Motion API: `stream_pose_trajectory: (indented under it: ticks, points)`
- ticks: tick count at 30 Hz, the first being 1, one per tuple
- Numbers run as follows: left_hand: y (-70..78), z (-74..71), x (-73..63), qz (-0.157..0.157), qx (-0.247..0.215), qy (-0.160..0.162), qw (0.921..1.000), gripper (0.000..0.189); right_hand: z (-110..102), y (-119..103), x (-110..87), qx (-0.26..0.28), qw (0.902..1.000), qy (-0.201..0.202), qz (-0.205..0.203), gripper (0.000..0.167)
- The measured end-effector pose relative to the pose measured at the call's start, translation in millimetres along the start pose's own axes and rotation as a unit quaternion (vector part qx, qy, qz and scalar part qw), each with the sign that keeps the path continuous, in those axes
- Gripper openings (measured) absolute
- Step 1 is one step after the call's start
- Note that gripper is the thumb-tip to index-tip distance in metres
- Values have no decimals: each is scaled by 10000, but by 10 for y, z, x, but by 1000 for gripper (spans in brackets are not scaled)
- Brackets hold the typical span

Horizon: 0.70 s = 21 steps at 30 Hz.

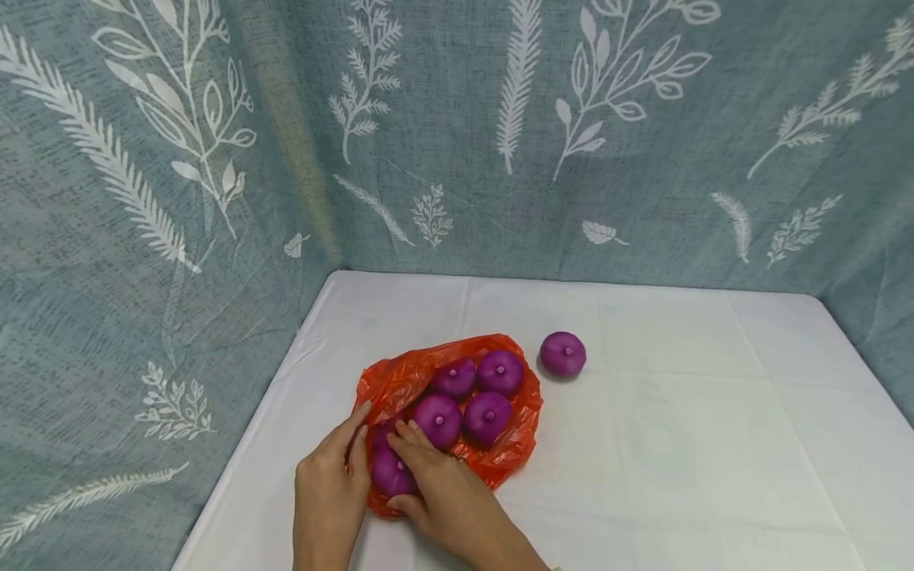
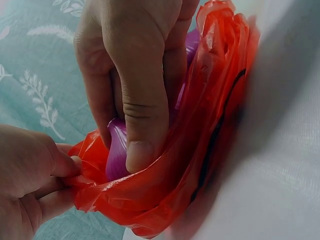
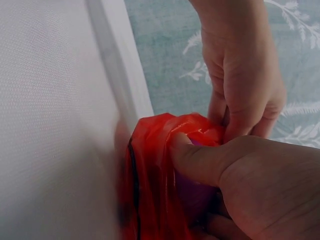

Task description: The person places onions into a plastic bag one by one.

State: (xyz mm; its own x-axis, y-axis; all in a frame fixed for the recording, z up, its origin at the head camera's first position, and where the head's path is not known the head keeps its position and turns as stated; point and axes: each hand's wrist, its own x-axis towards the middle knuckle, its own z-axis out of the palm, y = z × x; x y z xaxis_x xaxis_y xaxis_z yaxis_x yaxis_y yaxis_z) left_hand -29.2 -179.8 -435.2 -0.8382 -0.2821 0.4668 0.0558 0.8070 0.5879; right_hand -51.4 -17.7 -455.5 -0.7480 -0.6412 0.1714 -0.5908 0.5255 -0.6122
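Observation:
A red plastic bag [image 1: 396, 382], its mouth spread wide, holds several round, onion-like purple balls [image 1: 438, 422], each with a small pale nub. At its near left rim my left hand [image 1: 330, 476] pinches the plastic between thumb and fingers, as the left wrist view confirms. My right hand [image 1: 450, 496] reaches into the near side of the bag and grips a purple ball [image 1: 389, 472], thumb on the near side and fingers over the top. Part of that ball is hidden by the fingers. Another purple ball [image 1: 562, 354] lies outside the bag, beyond its far right edge.
The bag stands on a table with a white cloth [image 1: 678, 444], left of its middle. Blue-green curtains [image 1: 457, 143] with white leaf prints hang behind the table and along its sides. A black line [image 2: 217, 130] runs along the bag's outer side.

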Motion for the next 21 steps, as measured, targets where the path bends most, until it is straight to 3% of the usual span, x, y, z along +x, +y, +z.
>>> stream_pose_trajectory:
  ticks: [21]
  points:
    - [-16, 12, -9, 125, -28, 51, 9999, 37, 9, 22, -28, -114, 9999, 38, 68, 67]
